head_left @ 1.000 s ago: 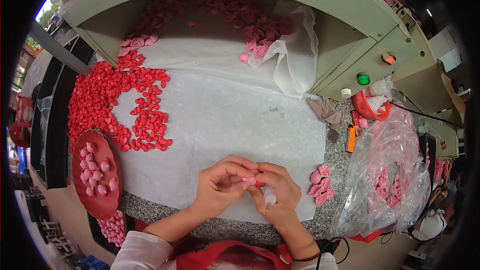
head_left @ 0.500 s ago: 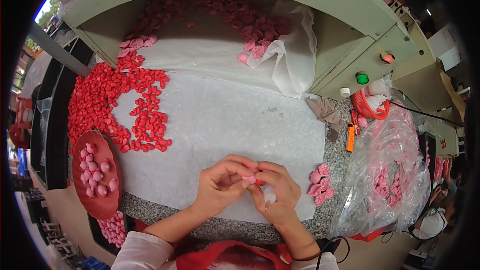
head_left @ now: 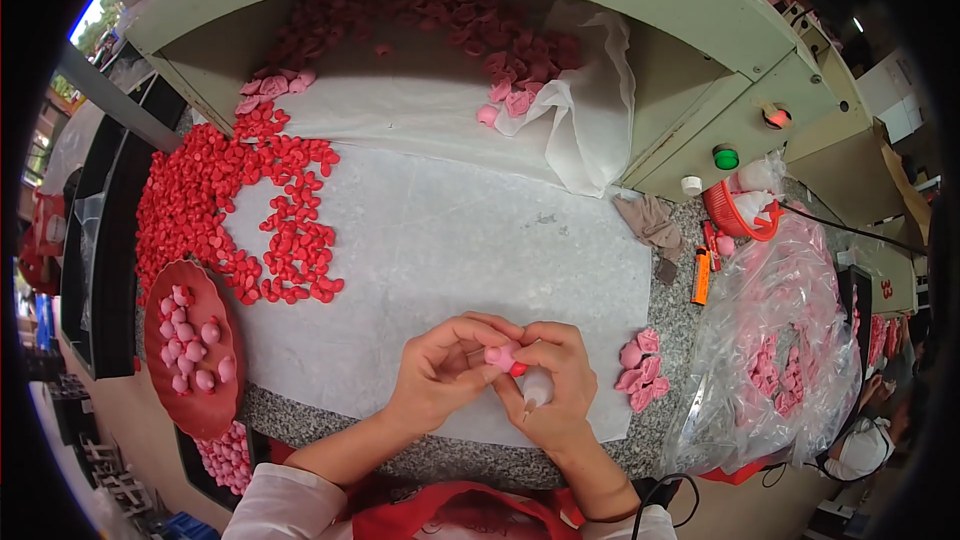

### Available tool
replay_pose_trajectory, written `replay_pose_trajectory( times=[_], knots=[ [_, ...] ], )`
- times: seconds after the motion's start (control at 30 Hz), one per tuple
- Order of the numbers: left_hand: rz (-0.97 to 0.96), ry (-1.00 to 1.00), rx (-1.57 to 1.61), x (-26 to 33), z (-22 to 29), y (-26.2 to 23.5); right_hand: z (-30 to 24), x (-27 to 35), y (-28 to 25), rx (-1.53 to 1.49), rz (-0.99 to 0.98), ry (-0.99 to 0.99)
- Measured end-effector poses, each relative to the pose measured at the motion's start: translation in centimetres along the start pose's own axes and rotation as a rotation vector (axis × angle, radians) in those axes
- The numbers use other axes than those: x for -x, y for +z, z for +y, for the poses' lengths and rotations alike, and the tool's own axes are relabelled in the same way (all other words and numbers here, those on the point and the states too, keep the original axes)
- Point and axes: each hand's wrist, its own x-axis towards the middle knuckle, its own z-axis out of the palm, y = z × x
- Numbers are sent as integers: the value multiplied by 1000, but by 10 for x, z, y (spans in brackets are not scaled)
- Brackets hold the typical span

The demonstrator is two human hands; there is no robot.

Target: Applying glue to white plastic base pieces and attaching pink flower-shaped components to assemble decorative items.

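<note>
One small pink piece is held above the near part of the white sheet: our left grip pinches it between thumb and fingers, while our right grip pinches its right side, by a red bit, and cradles a whitish bottle against the palm. Red pieces lie thickly over the sheet's left side, pink petal-like pieces sit at its right edge, and beyond that edge, on our granite table, we see an orange lighter near a clear plastic bag.
</note>
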Motion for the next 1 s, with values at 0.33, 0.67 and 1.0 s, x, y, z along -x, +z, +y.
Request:
replay_pose_trajectory(
  times=[0.33,0.67,1.0],
  knots=[
    [-28,6,27,1,-1,-2,0,0,-3,6,-2,-78],
    [-48,5,84,0,-4,-4,0,1,0,-11,27,-96],
    [50,-358,297,-8,12,-11,-9,-18,-22,-774,-103,808]
  ],
)
